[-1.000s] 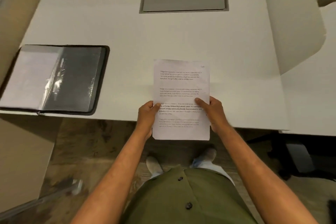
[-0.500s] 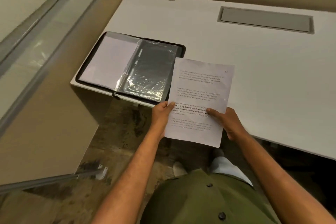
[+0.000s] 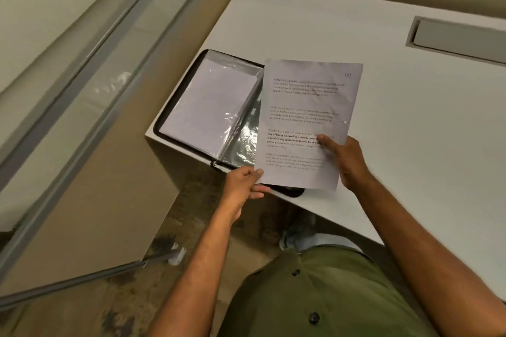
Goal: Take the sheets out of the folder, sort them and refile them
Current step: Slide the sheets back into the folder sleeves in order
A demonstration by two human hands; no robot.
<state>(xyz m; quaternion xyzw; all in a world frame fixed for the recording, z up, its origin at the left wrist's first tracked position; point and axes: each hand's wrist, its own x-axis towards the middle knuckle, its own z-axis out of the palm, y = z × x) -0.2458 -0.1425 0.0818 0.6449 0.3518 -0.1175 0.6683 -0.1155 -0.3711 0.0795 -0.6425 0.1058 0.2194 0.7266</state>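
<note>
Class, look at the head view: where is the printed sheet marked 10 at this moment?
The printed sheet is mid-frame, held by the left hand and right hand over the right half of the open folder at the desk's near-left corner.

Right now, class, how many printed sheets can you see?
2: one sheet held in both hands above the folder, one in a sleeve. More may be hidden.

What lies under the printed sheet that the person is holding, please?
Under the sheet lies the right half of the open folder, with a shiny plastic sleeve showing beside it; that half's contents are covered.
</note>
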